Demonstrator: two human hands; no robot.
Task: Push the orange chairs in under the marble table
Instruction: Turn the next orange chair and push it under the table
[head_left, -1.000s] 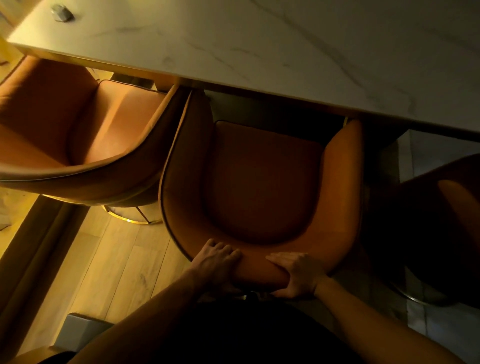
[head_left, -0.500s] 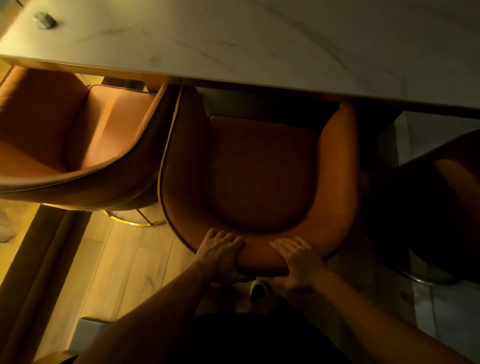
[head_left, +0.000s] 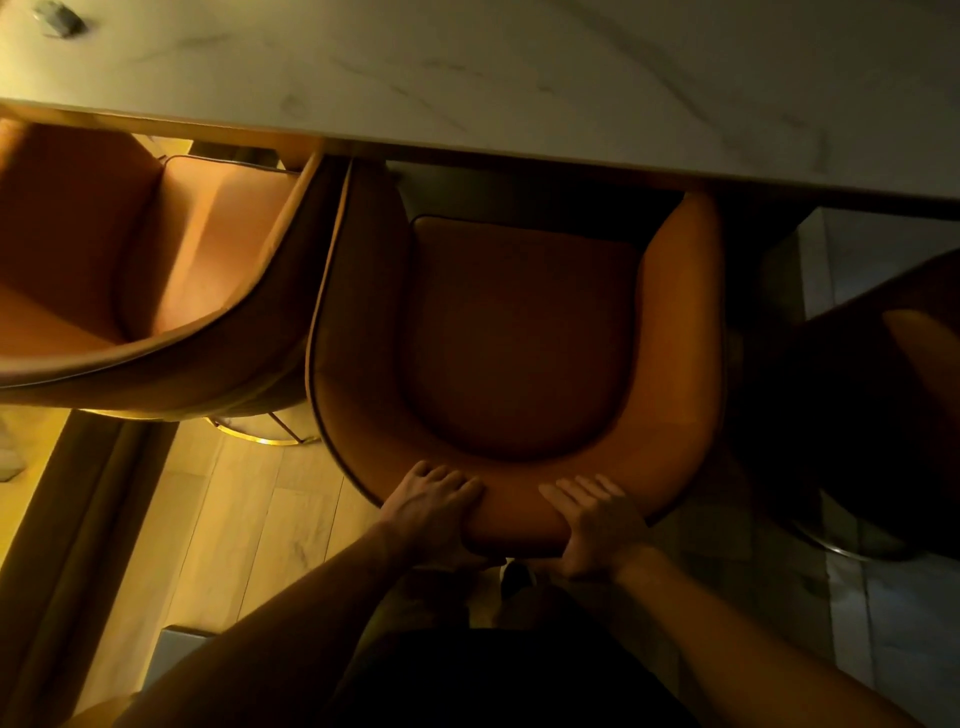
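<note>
An orange tub chair (head_left: 519, 343) stands right in front of me, its arm tips just under the edge of the marble table (head_left: 493, 78). My left hand (head_left: 434, 512) and my right hand (head_left: 597, 525) both grip the top of its curved backrest, fingers over the rim and thumbs on the outer side. A second orange chair (head_left: 156, 270) stands at the left, angled, its front under the table edge and touching the middle chair's arm. A third chair (head_left: 893, 374) sits in dark shadow at the right.
A small grey object (head_left: 60, 18) lies on the table's far left corner. Wooden floor (head_left: 249, 530) lies at my left, grey tiles (head_left: 893, 613) at my right. A shoe tip (head_left: 514, 577) shows below the backrest. The left chair has a gold ring base (head_left: 265, 434).
The middle chair has slid forward toward the table with both hands on its backrest; its arm tips now reach under the table edge.
</note>
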